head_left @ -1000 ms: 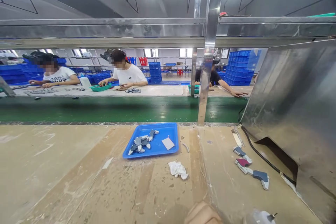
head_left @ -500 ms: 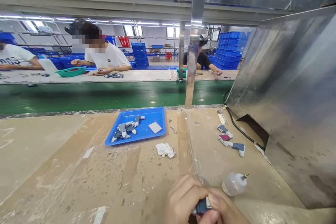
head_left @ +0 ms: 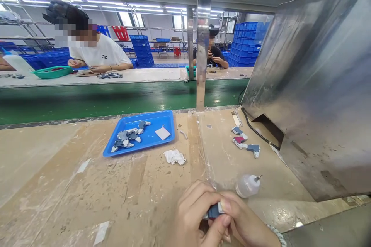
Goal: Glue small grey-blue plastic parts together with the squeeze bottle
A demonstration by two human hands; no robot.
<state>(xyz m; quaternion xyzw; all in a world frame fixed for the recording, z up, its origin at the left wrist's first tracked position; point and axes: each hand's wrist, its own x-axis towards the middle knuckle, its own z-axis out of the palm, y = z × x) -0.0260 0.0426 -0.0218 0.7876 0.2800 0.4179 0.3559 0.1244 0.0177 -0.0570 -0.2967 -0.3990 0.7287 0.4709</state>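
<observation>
On the left the worn beige counter [head_left: 58, 185] runs out of the frame. The shallow blue plastic tray [head_left: 158, 121] holds a heap of small grey and white cut pieces [head_left: 127, 137], overlapping so that single shapes are hard to make out. Just right of the tray lies a crumpled white rag [head_left: 174, 157]. The left hand [head_left: 193, 216] is cut off by the bottom edge, and the right hand [head_left: 246, 227] leaves the view at the wrist. Both grips are closed on the small dark blue and white piece [head_left: 214, 211], pinched between thumbs and fingertips just above the counter, close in front of the person. Fingers cover most of it, so its outline cannot be told. What shows is a dark blue face with a thin white edge at its right end. Just right of the hands a translucent squeeze bottle with a thin nozzle [head_left: 247, 185] lies on its side, and beyond it sits a short row of blue, red and white pieces [head_left: 245, 142]. The tilted sheet-metal panel [head_left: 319, 85] blocks the far right.
</observation>
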